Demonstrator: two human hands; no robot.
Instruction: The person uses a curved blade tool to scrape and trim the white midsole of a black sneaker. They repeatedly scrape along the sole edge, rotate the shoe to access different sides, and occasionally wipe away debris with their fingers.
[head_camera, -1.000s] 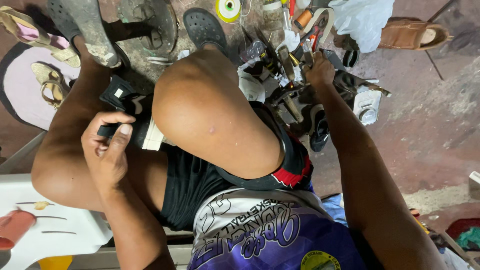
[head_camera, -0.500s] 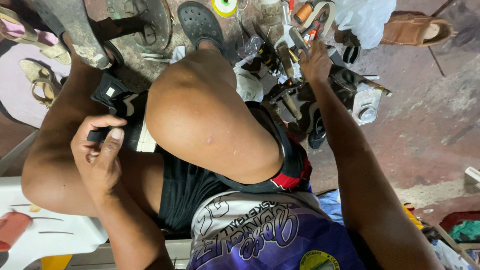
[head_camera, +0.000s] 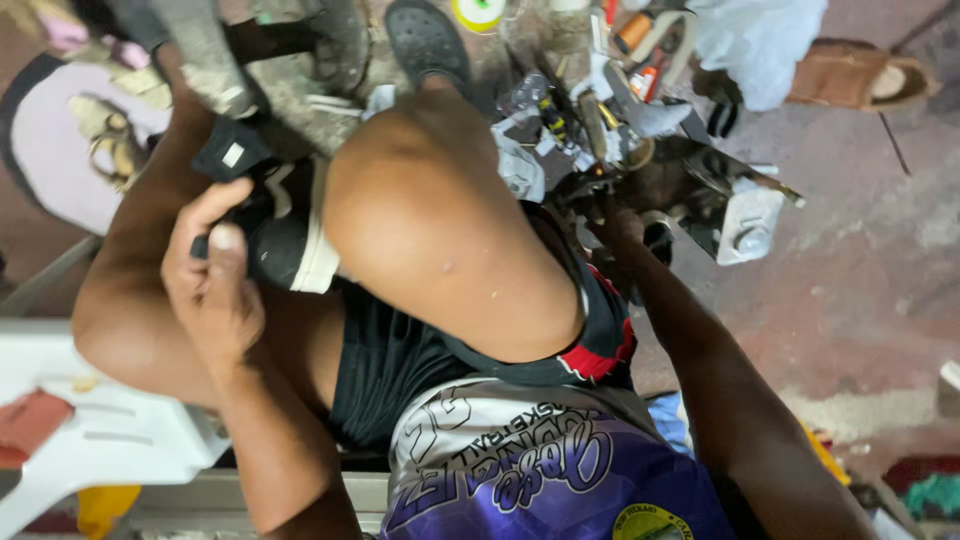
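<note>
I sit with my knees drawn up and look down between them. My left hand grips a black shoe with a white sole, held between my thighs. Beyond my right knee, my right hand reaches down into a heap of tools and scraps on the floor. Blur and clutter hide its fingers, so I cannot tell whether they hold anything.
A black sandal is on my foot at the top. A brown sandal and a white plastic bag lie top right. A white plastic stool stands at lower left. Light sandals lie on a pale mat at left.
My right hand has dropped from the upper part of the tool heap to a spot lower down, near my knee. The left hand keeps its grip on the shoe.
</note>
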